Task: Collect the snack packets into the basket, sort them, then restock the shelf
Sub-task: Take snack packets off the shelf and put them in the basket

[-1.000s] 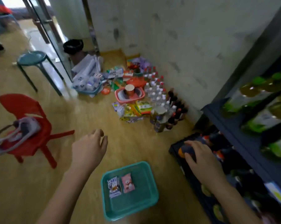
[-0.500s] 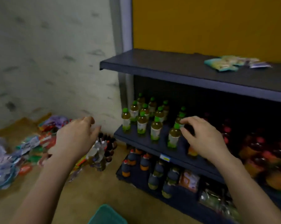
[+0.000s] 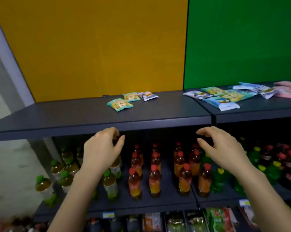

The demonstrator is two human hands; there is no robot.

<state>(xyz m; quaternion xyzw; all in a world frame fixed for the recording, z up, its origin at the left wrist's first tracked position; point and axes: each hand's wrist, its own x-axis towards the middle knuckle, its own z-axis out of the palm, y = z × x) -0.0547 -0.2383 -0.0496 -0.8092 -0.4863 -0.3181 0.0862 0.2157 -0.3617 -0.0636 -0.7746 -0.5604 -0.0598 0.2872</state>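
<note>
Three small snack packets (image 3: 120, 104) lie on the dark top shelf (image 3: 74, 114) in front of the yellow panel. Several more packets (image 3: 225, 97), teal, white and pink, lie on the neighbouring shelf section under the green panel. My left hand (image 3: 102, 150) hovers just below the shelf's front edge, fingers curled and apart, holding nothing. My right hand (image 3: 222, 149) is raised at the same height, fingers spread and empty. The basket is out of view.
Below the top shelf stand rows of bottles: green-capped tea bottles (image 3: 62, 169) at left, red-capped orange drinks (image 3: 154, 168) in the middle, green and dark bottles (image 3: 273, 164) at right. Packaged goods (image 3: 216, 218) fill the lowest visible shelf. A grey post (image 3: 6, 52) and wall lie left.
My view swung up from the floor and teal basket to the shelves. Both hands rose with it, from near the basket and low shelf to the top shelf's edge.
</note>
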